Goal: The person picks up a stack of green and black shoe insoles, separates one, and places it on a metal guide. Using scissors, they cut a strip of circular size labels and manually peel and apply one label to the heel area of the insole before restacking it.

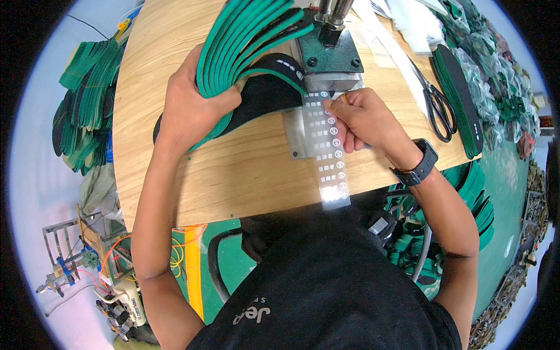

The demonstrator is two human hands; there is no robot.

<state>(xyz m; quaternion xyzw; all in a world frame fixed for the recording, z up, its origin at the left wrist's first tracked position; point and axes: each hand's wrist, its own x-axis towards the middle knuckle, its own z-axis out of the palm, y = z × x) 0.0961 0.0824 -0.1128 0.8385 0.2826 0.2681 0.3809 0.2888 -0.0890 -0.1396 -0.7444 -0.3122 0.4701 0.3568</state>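
A fanned stack of green-and-black insoles [239, 44] is gripped in my left hand [189, 111], thumb across its near side. Below that hand lies a black insole [262, 96] with green edging; its curled end, bearing white marks, reaches the press head. My right hand [370, 119] pinches the edge of a clear strip of white printed transfers [329, 151] between thumb and fingers. That strip runs from the press [329, 52] toward me and hangs past the table's front edge. A metal plate [297, 137] shows under it. The strip's far end is hidden beneath the press head.
On the wooden table [233, 181], black scissors [438, 108] lie right of the press, beside another insole stack [458, 99]. Clear sheets [414, 26] sit at the back right. More insoles [87, 99] are piled off the left edge, and bagged ones [490, 70] fill the right.
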